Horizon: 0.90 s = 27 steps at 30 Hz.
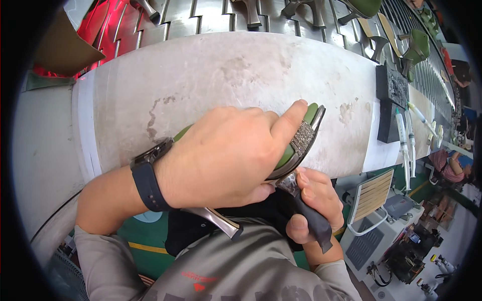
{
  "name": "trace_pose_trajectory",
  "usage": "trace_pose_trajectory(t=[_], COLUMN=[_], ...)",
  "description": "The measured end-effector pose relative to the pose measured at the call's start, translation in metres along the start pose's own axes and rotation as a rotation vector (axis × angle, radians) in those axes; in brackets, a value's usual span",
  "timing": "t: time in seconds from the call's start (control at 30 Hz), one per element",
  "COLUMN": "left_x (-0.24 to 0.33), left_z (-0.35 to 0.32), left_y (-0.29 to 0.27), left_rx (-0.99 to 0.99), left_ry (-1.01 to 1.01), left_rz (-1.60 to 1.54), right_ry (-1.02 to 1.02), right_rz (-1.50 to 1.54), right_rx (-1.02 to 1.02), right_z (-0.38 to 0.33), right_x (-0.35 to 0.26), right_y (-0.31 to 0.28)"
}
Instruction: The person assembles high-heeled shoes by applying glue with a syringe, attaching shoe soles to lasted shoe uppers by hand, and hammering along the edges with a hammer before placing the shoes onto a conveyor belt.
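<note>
One green high-heeled shoe (302, 138), glittery band at front, held over the near edge of my pale worktable (201, 70), heel toward my body. My left hand (226, 150), dark watch (146, 183) at wrist: closed around the shoe. My right hand (324, 200): curled, gripping a dark cloth (315, 220) near the sole. At right: black block (389, 120), syringes (402, 135).

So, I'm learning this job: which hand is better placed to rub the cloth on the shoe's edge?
Probably the right hand: it holds the cloth, close to the shoe's near edge. The left hand seems busy holding the shoe from above.
</note>
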<state>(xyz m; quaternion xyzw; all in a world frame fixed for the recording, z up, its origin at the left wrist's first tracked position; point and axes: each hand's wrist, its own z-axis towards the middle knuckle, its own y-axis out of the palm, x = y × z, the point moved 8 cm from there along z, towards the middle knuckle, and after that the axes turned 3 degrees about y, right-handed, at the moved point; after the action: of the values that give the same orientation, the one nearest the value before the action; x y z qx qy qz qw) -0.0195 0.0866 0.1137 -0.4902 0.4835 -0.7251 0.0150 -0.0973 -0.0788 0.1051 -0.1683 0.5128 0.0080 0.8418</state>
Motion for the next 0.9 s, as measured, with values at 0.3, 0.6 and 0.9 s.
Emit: trace_pose_trajectory(t=[0.3, 0.6, 0.9], left_x=[0.000, -0.019, -0.015], left_z=[-0.003, -0.018, -0.022], left_y=[0.001, -0.009, -0.006], left_rx=[0.053, 0.038, 0.232], left_ry=[-0.063, 0.084, -0.032], left_rz=[0.042, -0.373, -0.246], right_ry=[0.024, -0.030, 0.102], right_rz=[-0.245, -0.567, -0.315], right_rx=[-0.185, -0.122, -0.119], right_z=[0.035, 0.030, 0.020], right_x=[-0.033, -0.059, -0.056], right_y=[0.005, 0.033, 0.066])
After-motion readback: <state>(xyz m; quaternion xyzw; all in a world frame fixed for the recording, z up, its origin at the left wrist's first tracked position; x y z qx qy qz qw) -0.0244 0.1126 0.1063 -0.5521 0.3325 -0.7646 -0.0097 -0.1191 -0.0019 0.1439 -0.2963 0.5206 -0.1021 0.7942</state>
